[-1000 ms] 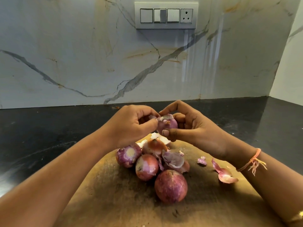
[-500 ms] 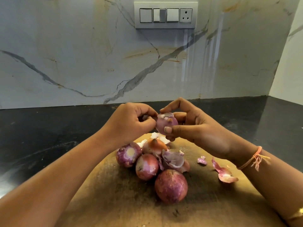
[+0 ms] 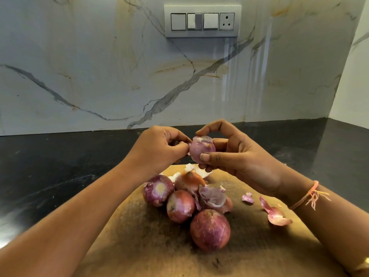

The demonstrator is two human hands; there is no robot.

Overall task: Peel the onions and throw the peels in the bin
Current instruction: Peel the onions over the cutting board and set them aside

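My right hand [image 3: 237, 158] holds a small purple onion [image 3: 200, 149] above the wooden board [image 3: 249, 254], thumb pressed on its front and fingers curled behind. My left hand [image 3: 159, 150] pinches a bit of peel at the onion's left side. Below them several onions lie bunched on the board: a cut-topped one [image 3: 157, 189] at the left, a round one [image 3: 180, 205], an orange-brown one [image 3: 188, 181] and a big one [image 3: 209, 229] nearest me. A loose purple peel [image 3: 212, 197] rests on the pile. No bin is in view.
More peel scraps lie on the board: a pink curl [image 3: 276, 215] at the right, a small piece [image 3: 247, 197] and white bits [image 3: 196, 169] at the far edge. Black countertop [image 3: 60, 166] surrounds the board. A marble wall with a switch panel [image 3: 201, 21] stands behind.
Both hands have lifted slightly with the onion. The onion has turned in my right hand, and my left fingers still pinch at its left side.
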